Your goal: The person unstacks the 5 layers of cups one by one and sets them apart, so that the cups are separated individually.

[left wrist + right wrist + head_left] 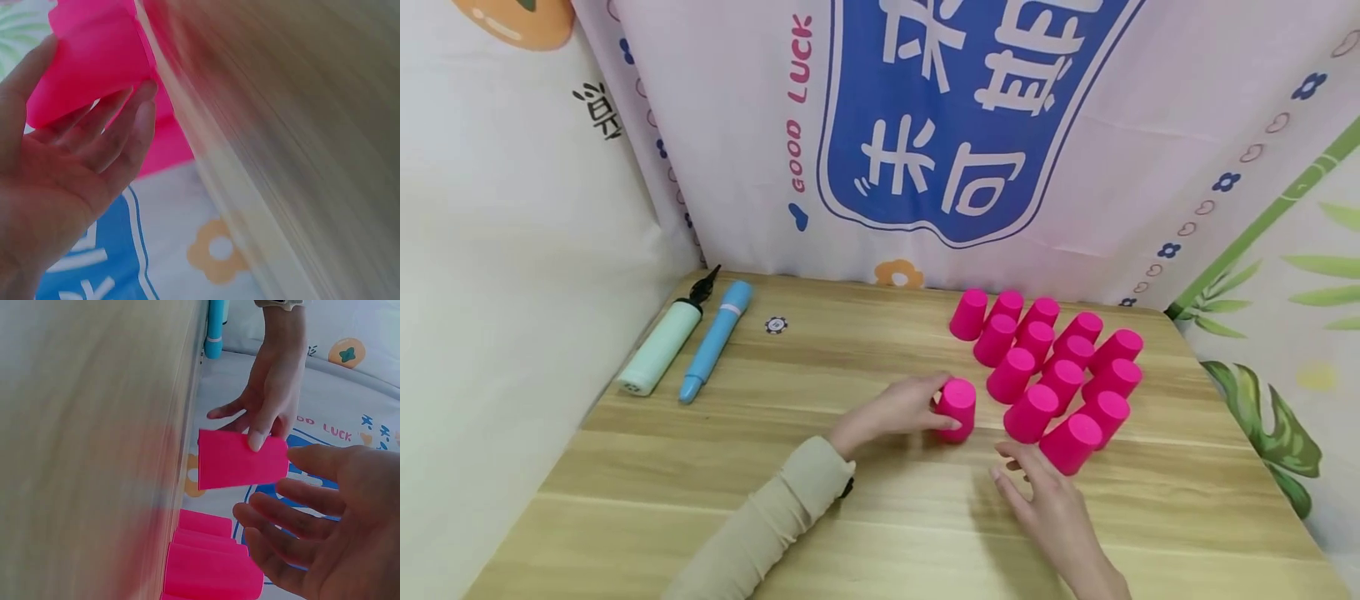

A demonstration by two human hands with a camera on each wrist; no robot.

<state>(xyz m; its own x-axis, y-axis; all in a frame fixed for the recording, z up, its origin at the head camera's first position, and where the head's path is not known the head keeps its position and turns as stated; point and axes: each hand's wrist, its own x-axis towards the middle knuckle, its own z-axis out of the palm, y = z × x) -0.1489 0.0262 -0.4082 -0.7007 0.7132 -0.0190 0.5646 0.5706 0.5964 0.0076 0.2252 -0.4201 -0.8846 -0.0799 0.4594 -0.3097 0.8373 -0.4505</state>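
Observation:
One bright pink plastic cup (957, 410) stands upside down on the wooden table, apart from the group of similar cups. My left hand (904, 407) grips it from the left, thumb on the near side and fingers round the far side. The left wrist view has the cup (87, 65) between that thumb and the fingers. To the right, my right hand (1051, 504) is held low over the table with relaxed, spread fingers and nothing in them. In the right wrist view, its fingers lie just beside the held cup (240, 461).
Several more upside-down pink cups (1011, 375) stand in slanting rows at the right; the nearest one (1072, 444) is close by my right hand. A pale green hand pump (662, 346), a blue tube-shaped object (717, 342) and a small round chip (777, 325) lie at the left.

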